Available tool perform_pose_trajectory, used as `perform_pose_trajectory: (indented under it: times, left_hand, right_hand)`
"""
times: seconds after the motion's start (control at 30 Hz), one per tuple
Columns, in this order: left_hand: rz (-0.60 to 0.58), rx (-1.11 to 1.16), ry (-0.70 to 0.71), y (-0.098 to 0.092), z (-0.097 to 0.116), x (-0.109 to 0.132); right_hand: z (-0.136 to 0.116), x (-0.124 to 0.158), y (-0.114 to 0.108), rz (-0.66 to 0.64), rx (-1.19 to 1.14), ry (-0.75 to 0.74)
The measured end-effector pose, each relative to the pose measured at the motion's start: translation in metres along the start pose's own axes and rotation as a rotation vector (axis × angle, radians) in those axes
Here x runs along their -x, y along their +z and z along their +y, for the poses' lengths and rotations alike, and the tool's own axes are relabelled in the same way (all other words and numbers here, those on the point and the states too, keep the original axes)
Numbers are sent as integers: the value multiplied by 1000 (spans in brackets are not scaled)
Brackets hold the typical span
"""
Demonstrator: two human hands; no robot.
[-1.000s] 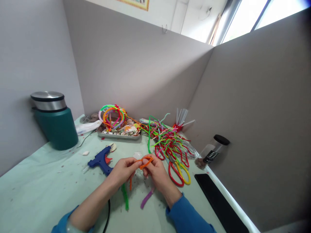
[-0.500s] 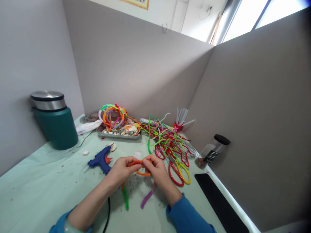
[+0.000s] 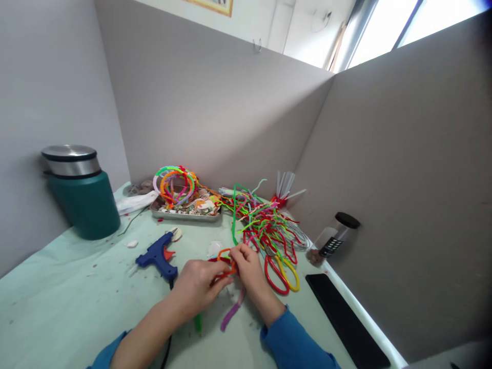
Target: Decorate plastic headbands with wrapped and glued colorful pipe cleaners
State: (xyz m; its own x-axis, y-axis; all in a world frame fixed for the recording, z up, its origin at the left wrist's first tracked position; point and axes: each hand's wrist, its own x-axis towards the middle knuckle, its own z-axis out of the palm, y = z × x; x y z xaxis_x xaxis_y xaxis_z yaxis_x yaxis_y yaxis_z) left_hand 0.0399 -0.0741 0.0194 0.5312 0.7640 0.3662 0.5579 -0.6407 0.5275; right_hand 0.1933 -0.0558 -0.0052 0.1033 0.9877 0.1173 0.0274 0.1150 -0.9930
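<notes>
My left hand point(image 3: 196, 287) and my right hand point(image 3: 249, 269) meet over the pale green table point(image 3: 69, 297), both pinched on an orange pipe cleaner point(image 3: 224, 254) bent into a small loop. Blue sleeves cover both wrists. A green pipe cleaner point(image 3: 198, 323) pokes out from under my left hand. A purple pipe cleaner point(image 3: 231, 312) lies on the table under my right wrist. Red and yellow pipe cleaner loops point(image 3: 282, 274) rest just right of my right hand.
A blue glue gun point(image 3: 157, 256) lies left of my hands, its black cord running toward me. Behind are a heap of coloured pipe cleaners point(image 3: 265, 223), a metal tray point(image 3: 184, 215) with rings, a teal flask point(image 3: 80, 197), a jar point(image 3: 334, 241) and a black phone point(image 3: 346, 320). Grey partitions enclose the table.
The orange pipe cleaner has gone from a long bent strand to a tighter small loop. Both hands have dropped lower toward the table, and the view shifted slightly.
</notes>
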Motion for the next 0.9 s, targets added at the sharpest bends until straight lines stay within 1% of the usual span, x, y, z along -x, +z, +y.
perform_pose_trajectory:
  times: [0.07,0.17,0.23,0.3,0.4,0.47,0.5,0.57,0.6,0.63,0.7,0.8,0.9]
  left_hand:
    - [-63,24,27,1,3,0]
    - [-64,62,9,2,3,0]
    - [-32,85,-49,1,1,0]
    - [2,105,-122,1,-1,-2]
    - [45,169,-210,0,-2,-5]
    - [23,324,-298,-1,0,-8]
    - [-16,450,-361,0,1,-8]
    - [-132,739,-484,1,4,-9]
    - [-180,858,-526,2,5,-9]
    - [-204,932,-551,3,5,-9]
    - [-198,935,-571,4,4,-10]
    - [-171,823,-596,3,-3,-11]
    - [-187,810,-597,-1,-10,-12]
  right_hand:
    - [-1,-3,-3,70,-97,44]
    - [-8,-6,-9,115,-328,96]
    - [-12,-8,-13,79,-480,124]
    - [-15,-8,-16,7,-614,163]
    - [-17,-9,-19,-64,-755,214]
    - [-17,-9,-20,-63,-819,212]
    - [-18,-10,-20,-60,-848,198]
    - [-20,-10,-21,-61,-894,161]
    - [-21,-10,-21,-67,-903,144]
    - [-22,-10,-22,-73,-897,130]
    - [-23,-10,-23,-66,-861,101]
    - [-23,-12,-26,-11,-801,50]
    - [-20,-14,-29,34,-779,7]
